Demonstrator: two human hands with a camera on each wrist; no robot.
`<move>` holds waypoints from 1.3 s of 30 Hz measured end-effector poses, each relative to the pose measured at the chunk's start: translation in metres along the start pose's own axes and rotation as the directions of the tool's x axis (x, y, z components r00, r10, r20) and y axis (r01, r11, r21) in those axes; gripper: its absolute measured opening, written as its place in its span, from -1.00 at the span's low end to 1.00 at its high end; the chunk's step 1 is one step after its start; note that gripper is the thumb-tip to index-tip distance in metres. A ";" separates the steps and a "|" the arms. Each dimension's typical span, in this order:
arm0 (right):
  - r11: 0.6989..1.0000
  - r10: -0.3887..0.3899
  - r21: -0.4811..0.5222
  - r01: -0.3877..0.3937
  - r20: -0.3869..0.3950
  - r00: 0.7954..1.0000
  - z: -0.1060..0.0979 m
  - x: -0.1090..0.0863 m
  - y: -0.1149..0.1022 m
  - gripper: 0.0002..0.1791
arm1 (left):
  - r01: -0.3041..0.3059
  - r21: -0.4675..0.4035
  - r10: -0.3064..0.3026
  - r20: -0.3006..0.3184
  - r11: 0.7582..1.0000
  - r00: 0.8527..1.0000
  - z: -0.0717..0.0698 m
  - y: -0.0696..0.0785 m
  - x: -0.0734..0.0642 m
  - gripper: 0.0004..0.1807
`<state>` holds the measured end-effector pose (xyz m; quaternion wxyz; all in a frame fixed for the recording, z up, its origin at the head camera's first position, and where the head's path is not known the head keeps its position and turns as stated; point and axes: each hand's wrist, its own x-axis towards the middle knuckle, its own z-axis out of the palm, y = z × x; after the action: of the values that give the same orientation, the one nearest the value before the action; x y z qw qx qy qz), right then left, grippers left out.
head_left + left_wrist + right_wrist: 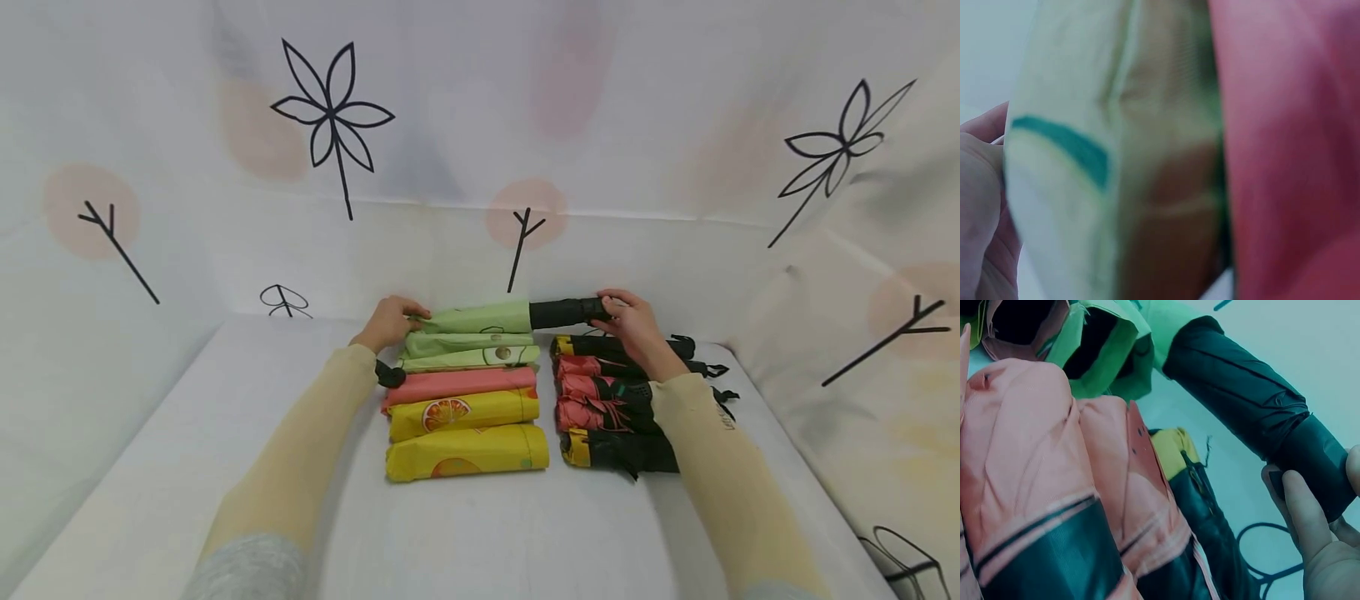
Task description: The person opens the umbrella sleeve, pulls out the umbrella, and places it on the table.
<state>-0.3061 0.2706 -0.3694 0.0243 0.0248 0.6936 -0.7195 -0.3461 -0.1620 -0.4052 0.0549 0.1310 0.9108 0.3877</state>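
Note:
At the back of the white table, a folded black umbrella (566, 313) is partly inside a light green sleeve (480, 317). My left hand (392, 322) holds the sleeve's left end. On the right, the fingers of my right hand (632, 323) grip the umbrella's black handle end, also seen in the right wrist view, where the black fabric (1235, 387) comes out of the sleeve's mouth. In the left wrist view, green sleeve cloth (1066, 162) and pink cloth (1291, 150) fill most of the picture, with part of the left hand (982, 206) at the edge.
In front lie two more green sleeves (450, 360), a pink sleeve (468, 383) and two yellow sleeves (468, 451). To their right is a row of several folded umbrellas (592, 414), black with red or yellow ends. A patterned cloth wall (420, 250) stands behind the table.

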 end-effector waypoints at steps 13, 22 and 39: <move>1.000 0.006 0.028 -0.006 0.004 1.000 -0.021 -0.009 -0.011 -0.50 | 0.005 0.007 -0.005 0.014 1.000 1.000 -0.002 0.001 0.000 -0.73; 0.999 -0.025 0.027 0.025 -0.012 1.000 -0.038 -0.011 -0.012 -0.50 | -0.001 0.019 0.001 0.022 1.000 1.000 -0.004 0.003 0.000 -0.73; 0.990 -0.023 0.141 0.030 -0.049 0.999 -0.060 -0.019 -0.017 -0.56 | 0.021 0.025 -0.021 0.027 0.999 0.999 -0.004 0.003 -0.001 -0.73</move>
<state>-0.2886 0.3311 -0.3537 -0.0033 0.0342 0.6415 -0.7663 -0.3453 -0.1634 -0.3999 0.0699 0.1273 0.9160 0.3739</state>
